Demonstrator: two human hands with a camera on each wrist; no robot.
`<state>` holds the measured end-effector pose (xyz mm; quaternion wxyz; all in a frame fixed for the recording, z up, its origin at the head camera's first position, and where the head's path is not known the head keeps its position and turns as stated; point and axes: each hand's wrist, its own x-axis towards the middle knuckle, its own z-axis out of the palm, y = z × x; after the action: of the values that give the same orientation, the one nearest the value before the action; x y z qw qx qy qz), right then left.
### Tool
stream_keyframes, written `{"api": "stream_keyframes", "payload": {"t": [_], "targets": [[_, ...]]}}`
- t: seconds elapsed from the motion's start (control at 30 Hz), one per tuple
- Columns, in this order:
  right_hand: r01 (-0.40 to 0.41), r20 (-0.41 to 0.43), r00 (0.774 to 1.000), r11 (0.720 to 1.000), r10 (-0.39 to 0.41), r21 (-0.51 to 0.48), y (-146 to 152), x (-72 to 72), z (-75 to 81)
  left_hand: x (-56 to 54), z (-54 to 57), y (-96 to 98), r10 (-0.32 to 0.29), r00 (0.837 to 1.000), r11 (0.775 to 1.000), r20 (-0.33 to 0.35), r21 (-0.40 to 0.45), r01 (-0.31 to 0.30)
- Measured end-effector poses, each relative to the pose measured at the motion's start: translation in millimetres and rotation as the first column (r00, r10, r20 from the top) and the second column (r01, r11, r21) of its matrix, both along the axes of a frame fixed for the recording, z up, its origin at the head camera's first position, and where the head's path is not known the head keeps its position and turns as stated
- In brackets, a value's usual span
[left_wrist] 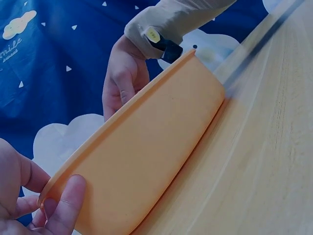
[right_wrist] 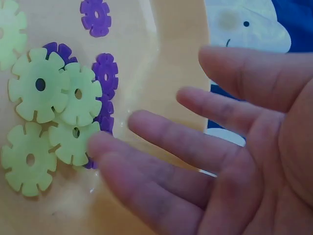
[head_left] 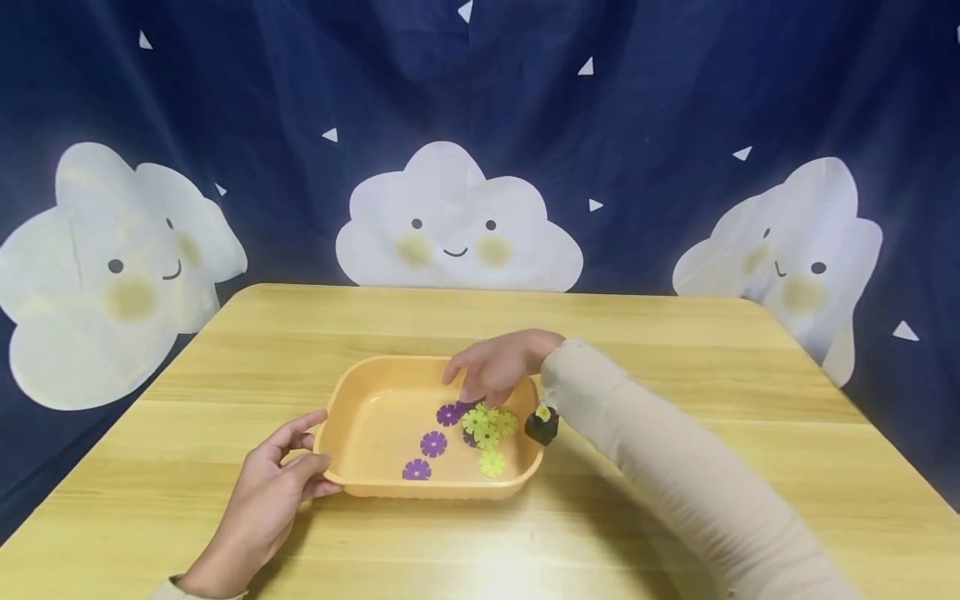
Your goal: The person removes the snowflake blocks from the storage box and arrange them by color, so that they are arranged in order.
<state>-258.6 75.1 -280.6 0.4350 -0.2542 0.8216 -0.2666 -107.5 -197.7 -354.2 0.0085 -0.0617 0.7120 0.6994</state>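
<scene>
An orange plastic basin (head_left: 390, 417) stands on the table, holding several flat, notched flower-shaped discs. The yellow-green discs (right_wrist: 40, 84) lie piled at its right side, with purple discs (head_left: 433, 444) beside and partly under them. My left hand (head_left: 273, 483) grips the basin's left end, thumb on the near side of the rim; the left wrist view shows its fingers (left_wrist: 68, 203) on the rim and outer wall. Over the basin's right part hovers my right hand (head_left: 501, 367), its fingers (right_wrist: 186, 142) spread and holding nothing, beside the pile.
The wooden table (head_left: 675, 375) stretches around the basin on all sides. Behind it hangs a dark blue curtain (head_left: 645, 125) printed with white clouds. A small black device (head_left: 542, 425) sits at the right wrist, by the basin's right rim.
</scene>
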Motion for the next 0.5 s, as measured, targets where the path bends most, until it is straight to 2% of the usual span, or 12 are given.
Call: {"api": "stream_keyframes", "payload": {"t": [0.1,0.2,0.5], "targets": [[-0.018,0.066,0.998,0.999,0.015,0.044,-4.5,-0.3,-3.8,0.4,-1.6,-0.1,0.001,1.0,1.0,0.002,0.004,-0.001],[-0.047,0.092,0.995,0.997,0.042,0.053,-9.5,0.4,-6.2,0.8,-2.7,-0.4,0.002,1.0,1.0,0.002,0.006,-0.002],[-0.025,0.138,0.99,0.998,0.032,-0.053,-26.6,1.0,-11.9,0.1,-0.7,1.1,0.026,1.0,1.0,0.014,0.004,-0.026]]}}
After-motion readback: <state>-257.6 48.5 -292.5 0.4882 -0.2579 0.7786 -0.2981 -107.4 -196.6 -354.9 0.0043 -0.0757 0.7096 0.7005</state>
